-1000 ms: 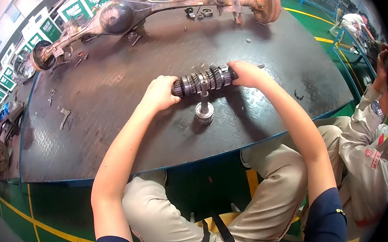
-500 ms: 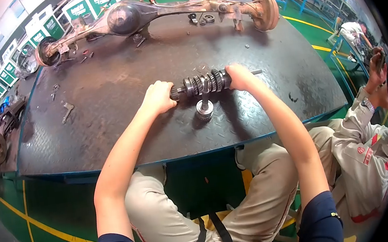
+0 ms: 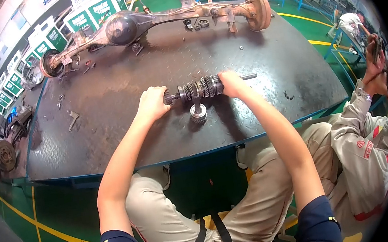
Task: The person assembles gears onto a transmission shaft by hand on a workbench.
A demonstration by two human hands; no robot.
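A gear shaft [image 3: 205, 87] with several dark toothed gears lies crosswise in front of me, over the steel table. My left hand [image 3: 153, 104] is closed around its left end, by a small toothed piece. Around the right end, my right hand [image 3: 232, 84] is wrapped; a thin bare shaft tip sticks out past it. Just below the shaft's middle is an upright-looking part with a toothed ring gear [image 3: 198, 113] at its near end. Whether that part touches the gear shaft I cannot tell.
A rusty axle housing [image 3: 121, 28] spans the table's far side. On the steel table [image 3: 123, 140] lie a small metal bracket [image 3: 73, 119], a dark curved piece [image 3: 289, 94] and a nut [image 3: 241, 47]. At right sits a person in a light uniform [image 3: 366, 147].
Both hands and the gear shaft appear slightly further left and lower in view, as the whole scene has shifted with my head. The grip on the shaft stays the same.
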